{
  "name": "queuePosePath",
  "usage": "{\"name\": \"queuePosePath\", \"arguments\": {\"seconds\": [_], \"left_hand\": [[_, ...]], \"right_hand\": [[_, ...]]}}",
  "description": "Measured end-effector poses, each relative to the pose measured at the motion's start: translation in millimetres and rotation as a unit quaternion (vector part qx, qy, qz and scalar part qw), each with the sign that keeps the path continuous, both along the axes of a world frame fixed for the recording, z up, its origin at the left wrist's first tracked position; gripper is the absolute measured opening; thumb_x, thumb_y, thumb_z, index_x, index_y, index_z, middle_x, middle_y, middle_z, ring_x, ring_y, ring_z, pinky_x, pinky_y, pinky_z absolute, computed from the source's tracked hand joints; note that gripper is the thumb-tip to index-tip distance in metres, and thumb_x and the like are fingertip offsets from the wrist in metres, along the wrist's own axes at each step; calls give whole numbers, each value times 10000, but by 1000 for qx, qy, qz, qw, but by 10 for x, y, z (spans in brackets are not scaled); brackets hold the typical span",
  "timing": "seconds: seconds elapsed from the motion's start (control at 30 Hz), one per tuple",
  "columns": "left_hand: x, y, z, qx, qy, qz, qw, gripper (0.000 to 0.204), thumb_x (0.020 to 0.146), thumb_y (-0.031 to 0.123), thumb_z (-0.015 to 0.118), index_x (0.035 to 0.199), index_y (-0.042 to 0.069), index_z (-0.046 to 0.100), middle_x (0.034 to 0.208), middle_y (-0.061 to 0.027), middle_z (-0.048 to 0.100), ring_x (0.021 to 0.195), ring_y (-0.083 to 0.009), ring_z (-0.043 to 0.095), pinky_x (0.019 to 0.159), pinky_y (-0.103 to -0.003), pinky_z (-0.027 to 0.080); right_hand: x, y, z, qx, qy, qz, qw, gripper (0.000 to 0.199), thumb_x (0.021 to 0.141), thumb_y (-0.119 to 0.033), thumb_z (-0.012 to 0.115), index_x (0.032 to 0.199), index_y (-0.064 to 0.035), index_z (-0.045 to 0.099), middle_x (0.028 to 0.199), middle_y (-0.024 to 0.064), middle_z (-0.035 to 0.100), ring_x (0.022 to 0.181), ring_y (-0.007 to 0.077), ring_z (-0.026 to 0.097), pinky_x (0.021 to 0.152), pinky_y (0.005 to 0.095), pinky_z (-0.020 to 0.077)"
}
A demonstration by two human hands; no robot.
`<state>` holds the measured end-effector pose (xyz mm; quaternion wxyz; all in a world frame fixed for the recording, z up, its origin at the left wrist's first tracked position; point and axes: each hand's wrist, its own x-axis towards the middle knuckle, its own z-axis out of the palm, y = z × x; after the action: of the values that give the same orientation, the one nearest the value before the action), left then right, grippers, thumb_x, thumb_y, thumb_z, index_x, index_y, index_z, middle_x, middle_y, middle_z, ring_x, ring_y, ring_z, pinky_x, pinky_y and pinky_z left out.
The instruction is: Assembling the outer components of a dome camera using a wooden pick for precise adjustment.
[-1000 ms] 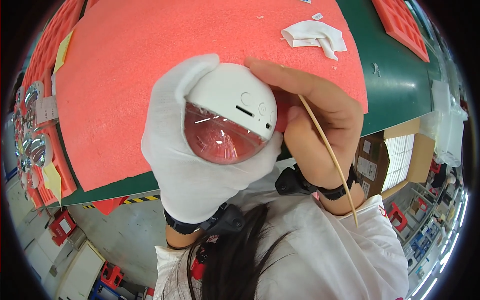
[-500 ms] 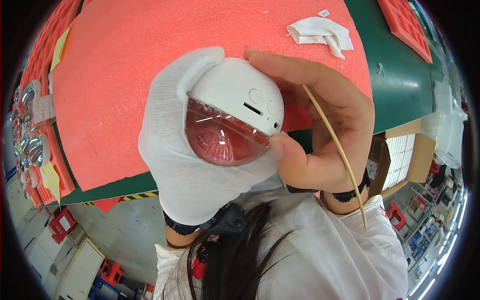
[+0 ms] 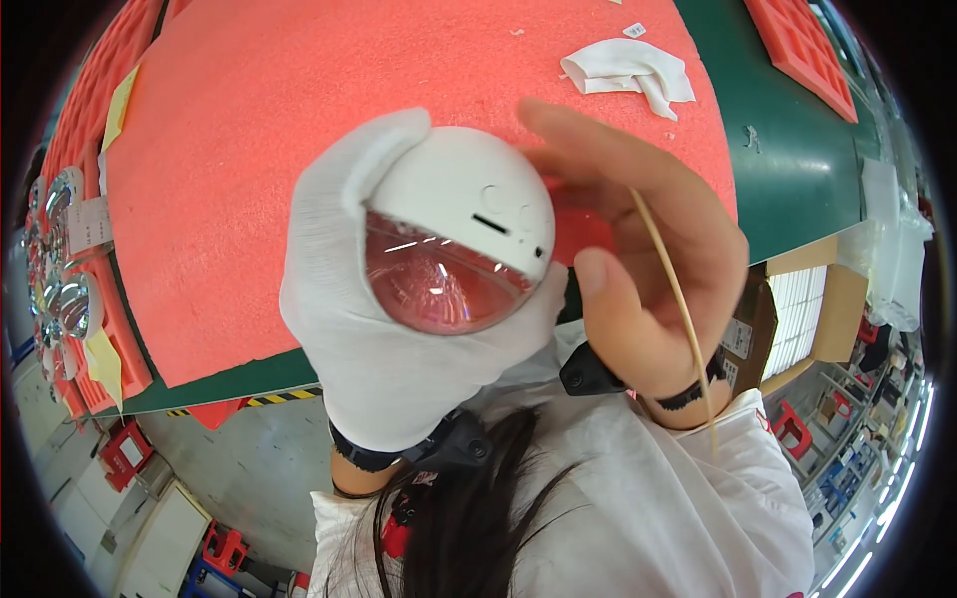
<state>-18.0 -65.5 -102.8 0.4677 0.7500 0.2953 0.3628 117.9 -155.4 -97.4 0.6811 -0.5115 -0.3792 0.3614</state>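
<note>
My left hand (image 3: 334, 264), in a white cloth glove, is closed around a round device (image 3: 469, 174) held above the foam. One half of the device is white plastic with a dark slot, a small port and round button outlines. Its other half is a clear, reflective dome facing me. My bare right hand (image 3: 688, 234) curves beside the device, thumb and fingers apart from it. A thin wooden stick (image 3: 678, 302) is tucked in that hand's fingers and slants down past the wrist; the gripped end is partly hidden.
A large pink foam sheet (image 3: 219, 199) covers much of the green table (image 3: 797, 189). On the foam lies a crumpled white cloth (image 3: 628, 70). Shiny domed parts (image 3: 75, 299) sit in pink foam at the left. An open cardboard box (image 3: 837, 319) stands at the right.
My right thumb and fingers have come off the device and moved slightly away, with the stick still in that hand. My left hand keeps the device, shifted slightly down and left.
</note>
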Motion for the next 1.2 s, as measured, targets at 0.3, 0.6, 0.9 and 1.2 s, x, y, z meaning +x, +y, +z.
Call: {"name": "queuePosePath", "arguments": {"seconds": [0.3,0.6,0.9,1.2], "left_hand": [[-7,-1,24,24,3,3,1000,776,606,46,863,1285,44,487,1196,-95,561,1034,-181,593,884,-328,501],[-3,-27,-6,100,29,38,994,759,607,70,863,1275,43,505,1211,-71,558,1054,-186,581,912,-326,484],[17,-60,14,36,35,53,997,796,557,62,874,1270,78,519,1175,-62,570,1032,-185,587,896,-327,494],[25,-25,12,69,37,47,996,800,537,60,866,1259,74,522,1167,-63,575,1026,-189,591,894,-325,495]], "right_hand": [[-58,-51,143,43,-455,-79,886,254,686,108,682,926,30,654,869,142,619,691,200,602,598,262,479],[-169,5,199,-5,-526,-149,838,198,638,98,669,792,-2,596,768,103,600,599,175,566,533,248,452],[-35,35,70,52,-468,-103,876,132,664,49,640,774,19,575,704,91,578,622,190,533,576,264,432],[43,53,-3,64,-396,-58,914,117,705,1,651,780,42,571,745,106,573,662,168,526,591,254,411]]}}
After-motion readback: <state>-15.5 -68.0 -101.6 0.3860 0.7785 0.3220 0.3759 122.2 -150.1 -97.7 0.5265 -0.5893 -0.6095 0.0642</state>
